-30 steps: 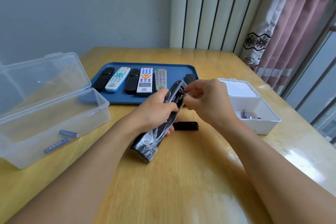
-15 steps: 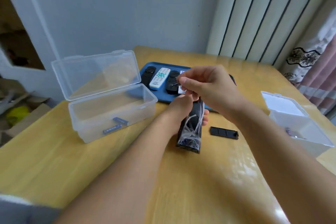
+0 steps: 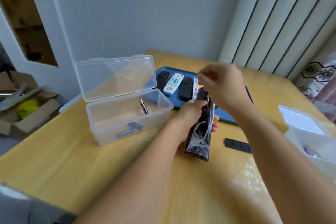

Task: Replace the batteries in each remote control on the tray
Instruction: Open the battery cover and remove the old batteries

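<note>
The left hand [image 3: 190,114] is gripping the plastic-wrapped black remote [image 3: 201,132] upright on the tabletop [image 3: 163,178], just before the blue tray [image 3: 227,117]; the right hand [image 3: 221,85] is hovering, fingers curled, grasping nothing visible. A dark battery [image 3: 144,106] is tumbling in the clear box [image 3: 127,114]. Likely step: removing spent cells; next calls for pinching out the remaining battery [image 3: 207,97]

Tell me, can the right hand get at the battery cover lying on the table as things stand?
Probably yes: the battery cover lies bare on the table beside the right forearm, nothing on it, and the right hand looks free, though blurred.
</note>
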{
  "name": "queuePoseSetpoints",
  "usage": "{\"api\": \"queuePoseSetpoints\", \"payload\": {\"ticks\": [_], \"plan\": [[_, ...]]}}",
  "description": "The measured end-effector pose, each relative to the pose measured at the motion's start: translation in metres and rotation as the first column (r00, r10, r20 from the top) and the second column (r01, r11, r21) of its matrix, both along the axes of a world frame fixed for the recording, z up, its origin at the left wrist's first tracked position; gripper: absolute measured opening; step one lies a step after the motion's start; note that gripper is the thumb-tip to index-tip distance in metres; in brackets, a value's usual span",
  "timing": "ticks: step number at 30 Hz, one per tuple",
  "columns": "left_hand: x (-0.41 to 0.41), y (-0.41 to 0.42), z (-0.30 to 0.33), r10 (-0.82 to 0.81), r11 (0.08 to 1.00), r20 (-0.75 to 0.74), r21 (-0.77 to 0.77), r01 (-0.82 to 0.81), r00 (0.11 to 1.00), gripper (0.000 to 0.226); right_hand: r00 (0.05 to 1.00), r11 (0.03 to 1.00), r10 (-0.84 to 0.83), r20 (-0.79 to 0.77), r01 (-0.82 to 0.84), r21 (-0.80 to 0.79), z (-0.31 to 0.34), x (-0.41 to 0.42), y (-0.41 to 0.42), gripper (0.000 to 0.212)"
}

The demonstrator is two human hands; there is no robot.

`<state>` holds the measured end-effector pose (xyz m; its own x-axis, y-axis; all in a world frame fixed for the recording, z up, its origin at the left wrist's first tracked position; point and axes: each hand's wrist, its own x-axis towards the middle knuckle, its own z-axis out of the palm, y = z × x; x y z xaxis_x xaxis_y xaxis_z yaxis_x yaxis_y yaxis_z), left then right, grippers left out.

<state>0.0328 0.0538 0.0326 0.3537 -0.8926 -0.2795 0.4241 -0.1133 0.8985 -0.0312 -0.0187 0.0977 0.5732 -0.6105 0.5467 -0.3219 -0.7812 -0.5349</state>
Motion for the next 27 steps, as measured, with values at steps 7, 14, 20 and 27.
{"api": "queuePoseSetpoints", "payload": {"ticks": [7, 14, 20, 27], "plan": [[-0.011, -0.008, -0.006, -0.046, 0.998, 0.069, -0.039, 0.049, 0.997, 0.044, 0.994, 0.993, -0.101, -0.03, 0.103, 0.065, -0.051, -0.074, -0.031, 0.005], [-0.024, -0.009, -0.001, -0.094, 0.986, 0.234, -0.111, 0.122, 0.968, 0.026, 0.993, 0.988, -0.097, 0.067, 0.088, 0.127, -0.056, -0.084, -0.04, 0.01], [-0.03, -0.015, -0.002, -0.036, 0.987, 0.402, -0.131, 0.097, 0.915, 0.02, 0.977, 0.974, -0.126, 0.174, 0.088, 0.21, -0.058, -0.083, -0.043, 0.01], [-0.03, -0.016, -0.003, -0.018, 0.989, 0.463, -0.125, 0.085, 0.886, 0.021, 0.971, 0.964, -0.112, 0.213, 0.055, 0.259, -0.062, -0.082, -0.043, 0.009]]}}
